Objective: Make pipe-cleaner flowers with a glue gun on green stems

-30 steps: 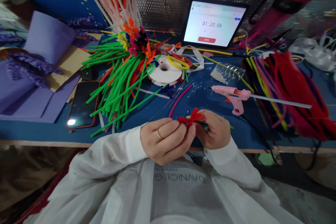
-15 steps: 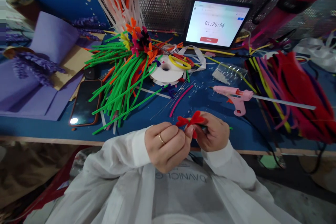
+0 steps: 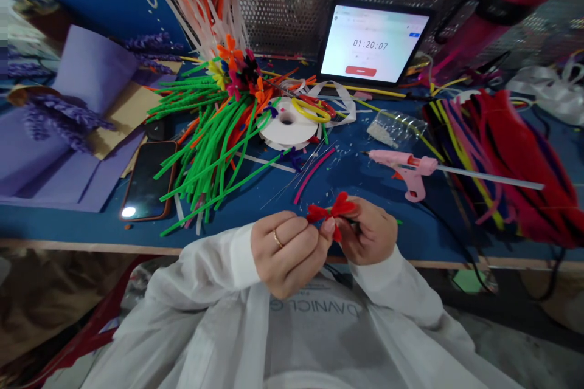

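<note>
Between my hands is a small red pipe-cleaner flower (image 3: 341, 204) with loop-like petals and a bit of green at its centre. My left hand (image 3: 288, 250), with a gold ring on one finger, pinches the flower's left side between closed fingers. On the other side my right hand (image 3: 371, 230) has its fingers closed on the flower too. Some of the flower is hidden behind the fingertips. Just beyond my hands, a magenta pipe cleaner (image 3: 314, 176) and thin wires lie on the blue table (image 3: 269, 194).
A pink glue gun (image 3: 406, 165) lies right of centre, beside red and mixed pipe cleaners (image 3: 520, 164). Green pipe cleaners (image 3: 210, 164), a white ribbon spool (image 3: 278, 134), yellow-handled scissors (image 3: 311, 110) and a phone (image 3: 149, 179) are to the left. A tablet (image 3: 375, 42) stands behind.
Both hands stay almost in place on the red flower, which shows barely any turn. The view has shifted slightly, and the tablet's timer has advanced one second.
</note>
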### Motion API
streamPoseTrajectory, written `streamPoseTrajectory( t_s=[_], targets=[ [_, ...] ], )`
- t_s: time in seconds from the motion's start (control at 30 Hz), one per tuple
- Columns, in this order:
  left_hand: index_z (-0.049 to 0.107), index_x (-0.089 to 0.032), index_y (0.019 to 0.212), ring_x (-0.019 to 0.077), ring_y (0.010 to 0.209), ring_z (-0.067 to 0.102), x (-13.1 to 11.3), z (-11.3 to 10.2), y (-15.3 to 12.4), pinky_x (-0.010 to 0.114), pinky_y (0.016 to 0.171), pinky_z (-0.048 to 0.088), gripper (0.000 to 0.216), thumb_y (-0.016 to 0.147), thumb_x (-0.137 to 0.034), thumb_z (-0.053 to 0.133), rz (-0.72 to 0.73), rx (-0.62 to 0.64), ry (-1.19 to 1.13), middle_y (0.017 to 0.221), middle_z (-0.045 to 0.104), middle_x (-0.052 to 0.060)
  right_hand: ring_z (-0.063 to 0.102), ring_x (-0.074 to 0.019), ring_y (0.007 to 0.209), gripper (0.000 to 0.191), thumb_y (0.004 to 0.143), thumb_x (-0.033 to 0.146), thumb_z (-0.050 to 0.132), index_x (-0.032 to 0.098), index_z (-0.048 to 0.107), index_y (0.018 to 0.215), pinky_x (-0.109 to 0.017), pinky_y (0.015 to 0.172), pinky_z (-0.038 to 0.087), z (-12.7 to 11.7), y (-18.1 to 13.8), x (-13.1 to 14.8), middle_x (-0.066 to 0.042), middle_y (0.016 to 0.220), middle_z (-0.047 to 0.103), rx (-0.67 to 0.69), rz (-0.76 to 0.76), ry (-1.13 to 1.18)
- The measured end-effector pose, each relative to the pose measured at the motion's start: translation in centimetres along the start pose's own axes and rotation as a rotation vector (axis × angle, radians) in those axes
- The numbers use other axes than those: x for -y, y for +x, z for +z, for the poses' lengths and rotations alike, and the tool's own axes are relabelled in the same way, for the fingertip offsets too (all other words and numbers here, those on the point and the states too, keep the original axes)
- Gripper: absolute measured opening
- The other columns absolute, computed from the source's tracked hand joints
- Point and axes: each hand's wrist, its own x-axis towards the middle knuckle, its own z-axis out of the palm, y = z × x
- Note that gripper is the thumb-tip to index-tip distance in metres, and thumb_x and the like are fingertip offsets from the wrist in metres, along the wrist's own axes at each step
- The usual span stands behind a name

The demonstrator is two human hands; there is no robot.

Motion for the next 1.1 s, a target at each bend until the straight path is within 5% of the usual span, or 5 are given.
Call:
streamPoseTrajectory(
  t_s=[0.3,0.47,0.67,0.77,1.1],
  targets=[
    [0.066,-0.022,0.073,0.0134,0.06,0.055,0.5,-0.3,-0.4,0.027,0.046,0.046,0.011,0.067,-0.02,0.075,-0.041,0.046,-0.153,0.072,0.064,0.001,0.059,-0.0129,0.058,0.009,0.082,0.015,0.052,0.022,0.053,0.076,-0.022,0.054,0.048,-0.2,-0.3,-0.2,0.001,0.06,0.06,0.012,-0.006,-0.029],
    [0.059,-0.021,0.088,0.0156,0.072,0.059,1.1,-0.1,0.1,0.029,0.063,0.049,0.019,0.074,-0.032,0.065,-0.62,-0.159,-0.618,0.077,0.061,0.002,0.058,-0.0131,0.057,0.011,0.085,0.018,0.05,0.021,0.052,0.075,-0.023,0.054,0.048,-0.4,0.0,-0.2,0.0,0.06,0.059,0.02,-0.03,-0.026],
    [0.055,-0.013,0.087,0.0111,0.063,0.059,1.6,0.5,0.7,0.024,0.059,0.05,0.02,0.086,-0.033,0.057,-1.293,0.253,-1.418,0.074,0.058,0.003,0.056,-0.0121,0.056,0.011,0.089,0.022,0.049,0.021,0.052,0.079,-0.022,0.055,0.047,-0.6,0.2,-0.1,0.0,0.063,0.06,0.044,-0.025,0.012],
    [0.054,-0.012,0.084,0.0095,0.057,0.059,1.4,1.0,0.3,0.021,0.056,0.052,0.02,0.082,-0.03,0.063,-1.423,0.22,-1.641,0.066,0.058,0.0,0.058,-0.0122,0.059,0.011,0.091,0.024,0.048,0.021,0.052,0.082,-0.022,0.056,0.047,-0.8,0.4,-0.4,-0.001,0.065,0.061,0.079,-0.027,0.028],
    [0.056,-0.011,0.076,0.0067,0.05,0.058,1.7,1.7,-0.1,0.014,0.049,0.048,0.024,0.074,-0.028,0.073,-1.637,0.105,-1.818,0.058,0.062,0.0,0.062,-0.0149,0.072,0.031,0.097,0.036,0.032,0.018,0.056,0.105,-0.028,0.068,0.052,-1.1,-0.2,-1.3,-0.005,0.08,0.067,0.141,0.007,0.089]
  ],
)
